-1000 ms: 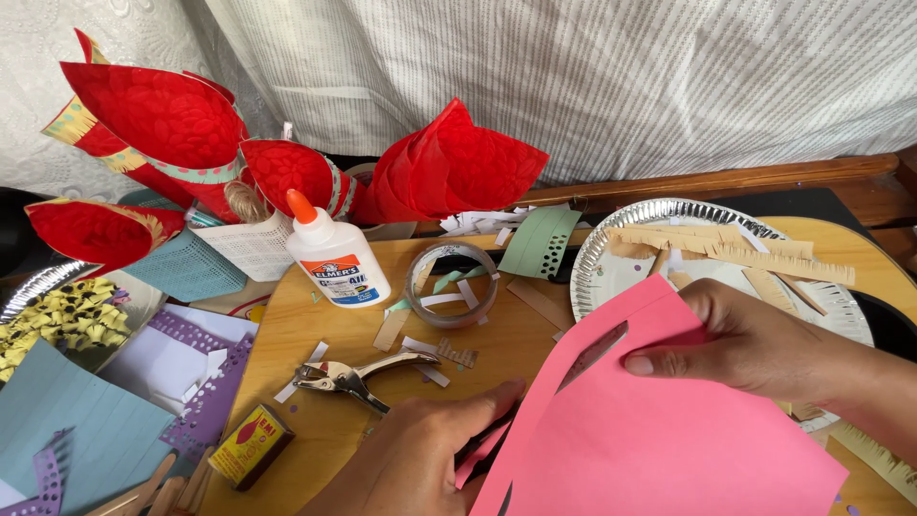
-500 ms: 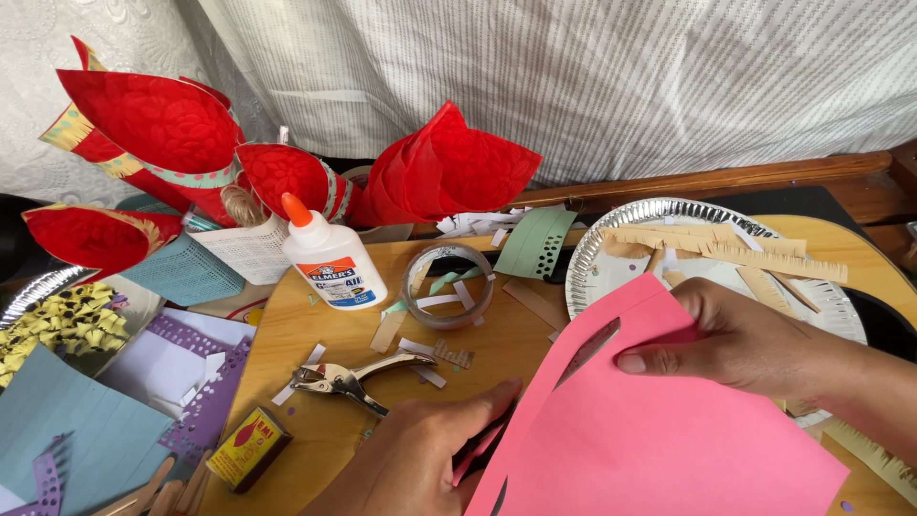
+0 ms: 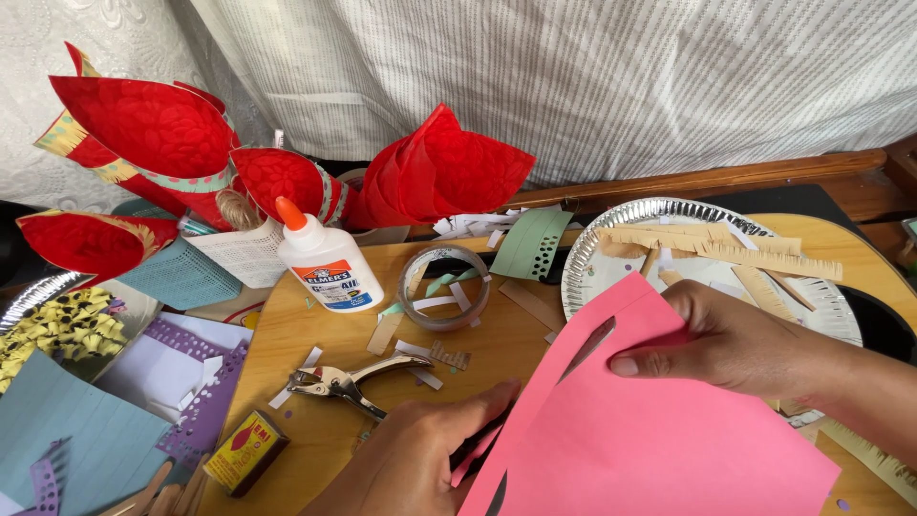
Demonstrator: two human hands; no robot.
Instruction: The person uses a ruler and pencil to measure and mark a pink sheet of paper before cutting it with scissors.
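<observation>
Wooden table [image 3: 315, 334] holds pink paper [image 3: 650, 430] at 5 o'clock; right hand [image 3: 735, 344] fingers pinch its top edge, left hand [image 3: 411, 459] clamps scissors, barely visible. Risk: unsupported sheet sags, cut wanders or tears

Bare wood lies open between the hole punch [image 3: 349, 380] and the tape ring [image 3: 444, 287], with only paper scraps there. The glue bottle [image 3: 323, 260] and red paper cones [image 3: 435, 172] block the back; the foil plate [image 3: 669, 215] crowds the right, the matchbox [image 3: 244, 451] the near left.
</observation>
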